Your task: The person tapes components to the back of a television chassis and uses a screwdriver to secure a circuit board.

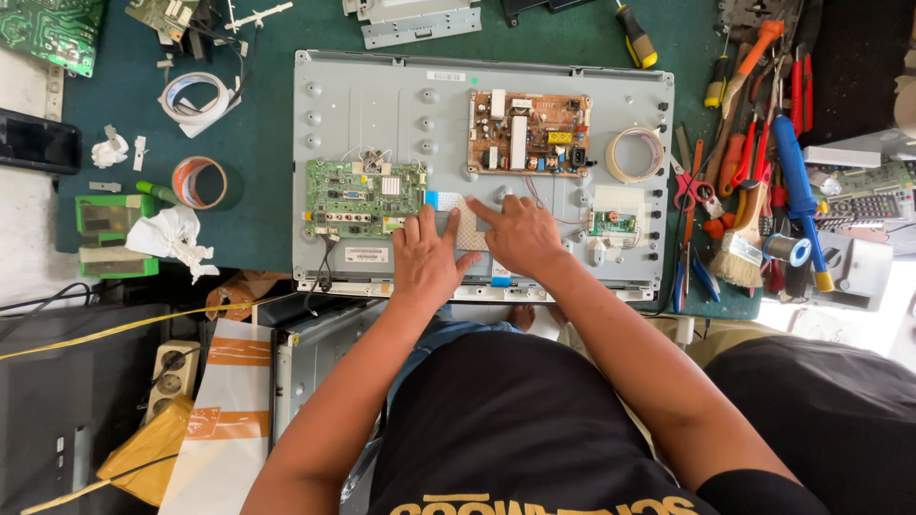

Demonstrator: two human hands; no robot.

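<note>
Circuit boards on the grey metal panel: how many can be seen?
3. A green board lies left of centre, above the left hand. A brown board sits at upper centre. A small green board is right of the right hand. The hands may hide others.

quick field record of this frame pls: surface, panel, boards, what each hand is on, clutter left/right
surface: dark green bench mat
panel: grey metal back panel, lying flat
boards: green circuit board on the left of the panel, brown circuit board upper middle, small green board on the right
left hand: flat on the panel, fingers by the flat ribbon cable
right hand: index finger pressing on that cable
on panel: tape roll, whitish
left clutter: orange tape roll, crumpled tissue
right clutter: pile of screwdrivers and pliers, brush
</note>
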